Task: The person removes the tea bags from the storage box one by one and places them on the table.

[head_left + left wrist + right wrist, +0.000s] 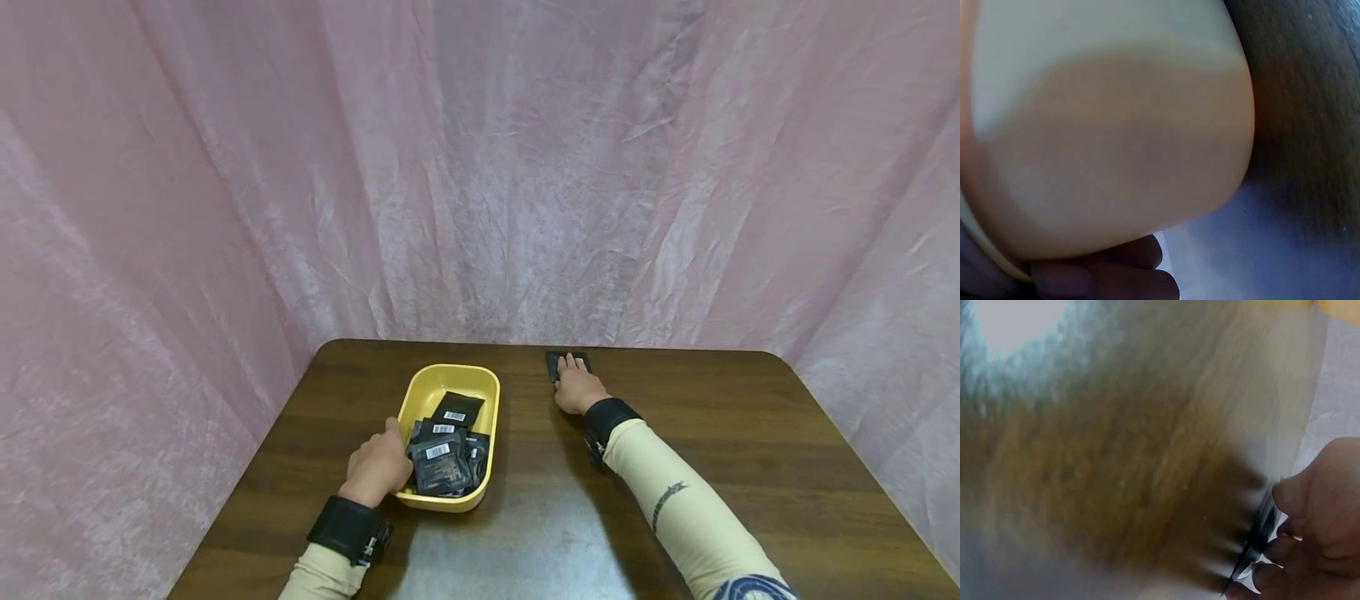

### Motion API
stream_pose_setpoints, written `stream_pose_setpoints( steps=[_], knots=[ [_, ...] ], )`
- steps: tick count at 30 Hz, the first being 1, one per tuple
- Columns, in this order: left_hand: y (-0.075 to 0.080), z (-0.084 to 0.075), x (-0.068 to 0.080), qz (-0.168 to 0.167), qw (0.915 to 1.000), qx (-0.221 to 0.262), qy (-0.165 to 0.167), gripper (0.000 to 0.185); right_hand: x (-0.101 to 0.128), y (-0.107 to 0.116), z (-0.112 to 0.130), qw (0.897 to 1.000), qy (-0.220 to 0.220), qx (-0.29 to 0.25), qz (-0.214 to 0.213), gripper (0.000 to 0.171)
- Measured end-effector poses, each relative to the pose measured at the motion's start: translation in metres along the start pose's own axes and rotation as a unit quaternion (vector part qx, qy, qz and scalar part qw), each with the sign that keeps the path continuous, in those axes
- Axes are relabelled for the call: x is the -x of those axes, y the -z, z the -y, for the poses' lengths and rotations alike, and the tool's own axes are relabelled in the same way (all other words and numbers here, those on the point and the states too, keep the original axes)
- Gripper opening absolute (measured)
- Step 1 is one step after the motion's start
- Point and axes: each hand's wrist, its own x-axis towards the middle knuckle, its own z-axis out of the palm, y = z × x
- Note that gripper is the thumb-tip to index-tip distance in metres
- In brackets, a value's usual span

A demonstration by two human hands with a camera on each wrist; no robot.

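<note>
Head view looks forward and down over the whole counter (675,433); both wrist views sit blurringly close above that same counter.

We note a dark brown wooden desk (712,433) with rounded far corners and a glossy top. Directly on it stands a yellow oblong plastic tray (435,385), left of centre near the front edge. A flat black packet (558,362) lies on the desk near its far edge, well apart from the tray.
</note>
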Motion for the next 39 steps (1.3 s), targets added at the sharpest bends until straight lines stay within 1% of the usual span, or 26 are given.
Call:
stream_pose_setpoints(
  steps=[2, 8, 12, 17, 20, 22, 25, 27, 33, 35, 39],
  knots=[
    [0.0, -0.001, -0.001, -0.001, 1.0, 0.0, -0.001, 0.049, 0.0, 0.001, 0.0, 1.0, 0.001, -0.011, -0.009, 0.064],
    [0.0, -0.004, -0.003, 0.006, 1.0, 0.002, 0.001, 0.05, 0.002, 0.009, 0.003, 0.998, -0.001, -0.03, -0.062, 0.064],
    [0.0, -0.005, -0.002, 0.008, 1.0, -0.002, 0.002, 0.051, 0.007, 0.017, 0.014, 0.995, 0.019, -0.032, -0.09, 0.068],
    [0.001, -0.007, 0.0, 0.005, 1.0, -0.007, 0.005, 0.05, 0.017, 0.027, 0.038, 0.987, 0.073, -0.032, -0.138, 0.071],
    [0.002, -0.008, 0.0, 0.005, 1.0, -0.004, 0.007, 0.05, 0.025, 0.031, 0.058, 0.98, 0.113, -0.009, -0.165, 0.07],
    [0.002, -0.008, 0.001, 0.005, 1.0, -0.004, 0.006, 0.051, 0.033, 0.032, 0.072, 0.974, 0.143, 0.01, -0.175, 0.069],
    [0.001, -0.008, 0.003, 0.008, 1.0, -0.003, 0.004, 0.052, 0.048, 0.03, 0.093, 0.964, 0.195, 0.031, -0.179, 0.067],
    [0.0, -0.007, 0.003, 0.009, 1.0, -0.003, 0.001, 0.051, 0.059, 0.028, 0.107, 0.958, 0.227, 0.034, -0.175, 0.066],
    [-0.003, -0.006, 0.003, 0.008, 1.0, 0.0, -0.005, 0.053, 0.087, 0.015, 0.138, 0.927, 0.324, 0.044, -0.184, 0.061],
    [-0.004, -0.005, 0.003, 0.006, 0.9999, 0.0, -0.009, 0.053, 0.093, 0.011, 0.145, 0.919, 0.351, 0.059, -0.17, 0.058],
    [-0.003, -0.003, 0.003, -0.002, 0.9998, -0.006, -0.017, 0.054, 0.098, 0.003, 0.154, 0.908, 0.395, 0.091, -0.106, 0.05]
  ],
)
